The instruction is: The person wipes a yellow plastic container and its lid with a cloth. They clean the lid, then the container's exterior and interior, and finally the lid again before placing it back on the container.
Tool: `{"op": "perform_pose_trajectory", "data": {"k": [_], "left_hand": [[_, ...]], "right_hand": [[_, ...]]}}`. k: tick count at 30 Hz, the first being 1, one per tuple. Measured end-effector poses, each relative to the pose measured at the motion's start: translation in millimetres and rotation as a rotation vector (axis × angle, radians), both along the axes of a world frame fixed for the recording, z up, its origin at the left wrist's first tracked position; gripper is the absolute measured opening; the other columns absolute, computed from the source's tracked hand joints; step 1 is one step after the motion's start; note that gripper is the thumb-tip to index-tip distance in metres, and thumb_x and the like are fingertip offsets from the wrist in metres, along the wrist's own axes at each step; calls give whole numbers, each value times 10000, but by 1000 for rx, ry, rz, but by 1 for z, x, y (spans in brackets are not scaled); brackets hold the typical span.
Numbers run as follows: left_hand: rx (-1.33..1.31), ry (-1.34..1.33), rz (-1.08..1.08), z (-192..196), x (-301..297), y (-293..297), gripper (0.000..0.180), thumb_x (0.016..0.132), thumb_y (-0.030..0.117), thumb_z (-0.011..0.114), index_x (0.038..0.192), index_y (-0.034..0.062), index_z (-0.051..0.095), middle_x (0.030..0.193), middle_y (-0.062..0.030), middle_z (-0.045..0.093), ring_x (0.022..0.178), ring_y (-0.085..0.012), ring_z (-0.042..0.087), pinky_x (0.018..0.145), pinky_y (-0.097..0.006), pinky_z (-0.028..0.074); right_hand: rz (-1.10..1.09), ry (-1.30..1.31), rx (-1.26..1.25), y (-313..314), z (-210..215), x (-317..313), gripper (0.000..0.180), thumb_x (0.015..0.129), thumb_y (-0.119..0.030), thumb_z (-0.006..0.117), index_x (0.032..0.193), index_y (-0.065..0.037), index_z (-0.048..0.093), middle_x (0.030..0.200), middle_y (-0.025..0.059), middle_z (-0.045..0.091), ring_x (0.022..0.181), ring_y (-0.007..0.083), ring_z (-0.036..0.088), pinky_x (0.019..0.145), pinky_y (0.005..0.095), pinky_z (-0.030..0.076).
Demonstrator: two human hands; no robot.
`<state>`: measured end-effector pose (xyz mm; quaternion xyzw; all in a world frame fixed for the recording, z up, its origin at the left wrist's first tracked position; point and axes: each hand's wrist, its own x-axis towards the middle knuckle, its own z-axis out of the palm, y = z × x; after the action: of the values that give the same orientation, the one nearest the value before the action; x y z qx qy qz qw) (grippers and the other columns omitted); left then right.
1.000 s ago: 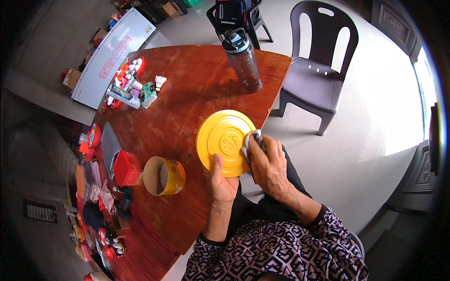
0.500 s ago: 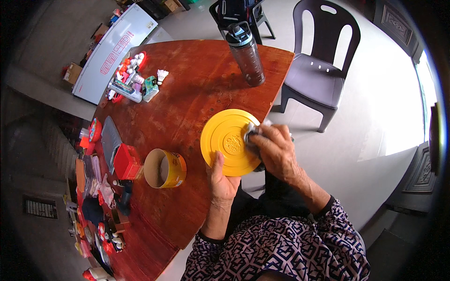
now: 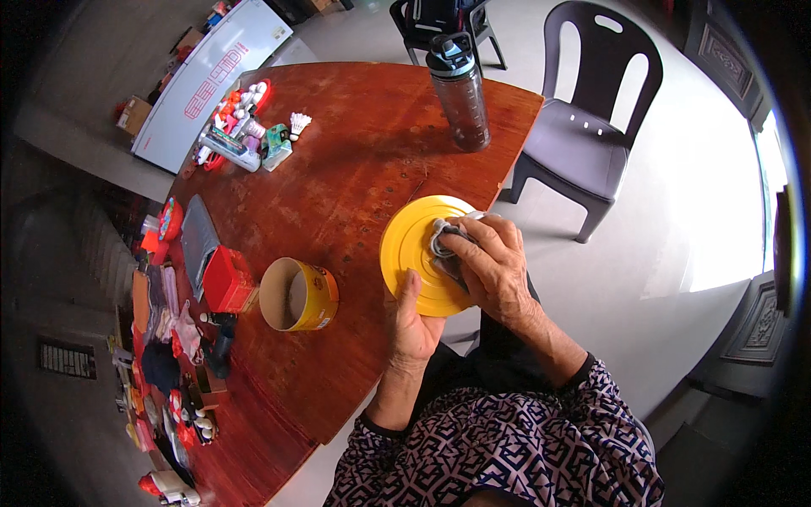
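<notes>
A round yellow lid [image 3: 404, 253] with raised rings is held up over the table's near edge. My left hand [image 3: 414, 325] grips its lower rim, thumb on the face and the other fingers hidden beneath. Pressed against the lid's middle and right part is a grey cloth [image 3: 446, 245], bunched in my right hand [image 3: 498, 270] with the fingers closed on it. Left of the lid, a yellow cylindrical tub [image 3: 314, 296] stands on the table with its top uncovered, apart from both hands.
The reddish-brown wooden table [image 3: 355, 127] carries a clear water bottle [image 3: 460, 101], a shuttlecock [image 3: 299, 125] and a red box [image 3: 228, 280]. Clothes and small goods crowd its left side. A dark plastic chair [image 3: 579, 144] stands beyond the right edge; a white chest [image 3: 211, 84] is far left.
My right hand has moved the cloth left across the lid, from its right rim over the middle, covering the embossed centre. The lid has shifted slightly right in the view and tilted a little.
</notes>
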<state>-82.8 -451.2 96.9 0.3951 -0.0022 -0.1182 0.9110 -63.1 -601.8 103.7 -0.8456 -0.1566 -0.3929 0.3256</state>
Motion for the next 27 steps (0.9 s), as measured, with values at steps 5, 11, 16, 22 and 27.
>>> {"op": "perform_pose_trajectory", "data": {"k": [5, 11, 16, 22, 27], "left_hand": [[7, 18, -33, -1, 2, 1, 610, 992, 490, 413, 1428, 70, 340, 1370, -119, 475, 1263, -246, 475, 1051, -410, 422], [54, 128, 1, 9, -6, -3, 751, 936, 654, 358, 1484, 160, 222, 1463, -96, 353, 1319, -229, 408, 1048, -396, 431], [20, 29, -28, 5, -1, 1, 600, 958, 263, 591, 1456, 110, 292, 1393, -60, 417, 1288, -201, 430, 1073, -388, 392], [131, -32, -1, 5, 2, 2, 555, 965, 228, 552, 1439, 49, 325, 1417, -146, 431, 1307, -288, 438, 1081, -469, 385], [121, -43, 76, -7, 9, 1, 558, 980, 336, 518, 1426, 48, 347, 1408, -149, 449, 1293, -287, 454, 1086, -470, 373]], "right_hand": [[243, -13, -112, 11, -8, -19, 357, 753, -176, 668, 1110, -163, 676, 1277, 39, 575, 1086, 257, 528, 830, 402, 463], [245, 23, -144, 24, 15, -2, 396, 792, -235, 599, 1184, -185, 627, 1323, 35, 537, 1138, 250, 491, 836, 397, 404], [164, -2, -154, 19, 23, 27, 332, 789, -305, 638, 1107, -208, 636, 1218, 25, 579, 1151, 255, 495, 875, 474, 330], [170, 204, 232, -12, 11, 33, 271, 864, -176, 658, 1119, -94, 620, 995, 111, 616, 835, 307, 610, 706, 411, 480], [162, 543, 827, -6, -19, 19, 275, 920, -114, 576, 1168, 2, 585, 949, 153, 646, 810, 230, 638, 749, 311, 500]]}}
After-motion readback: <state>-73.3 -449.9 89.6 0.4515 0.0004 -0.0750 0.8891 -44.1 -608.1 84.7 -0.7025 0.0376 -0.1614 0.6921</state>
